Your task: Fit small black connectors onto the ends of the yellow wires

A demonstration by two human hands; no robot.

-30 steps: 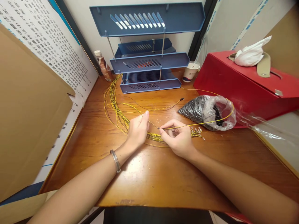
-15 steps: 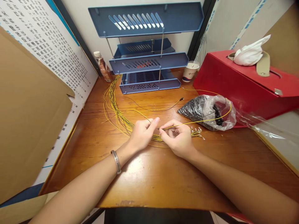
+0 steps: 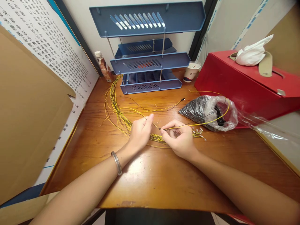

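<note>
Between thumb and forefinger, my right hand pinches a yellow wire by a small dark piece on it. The wire's far part loops right, over the mouth of a clear plastic bag filled with small black parts. My left hand is closed around the same strand, a short way left of the right hand's fingertips. Under both hands runs a bundle of yellow and black wires, its metal-tipped ends showing past my right hand. A single wire ending in a black tip lies behind.
A blue tiered tray rack stands at the back, with a drink bottle to its left and a paper cup to its right. The red box with tissue borders the right side. Cardboard leans at left.
My left hand has slid left along the wire, away from the right fingertips, so a short stretch of wire shows between the hands. My right hand keeps its pinch.
</note>
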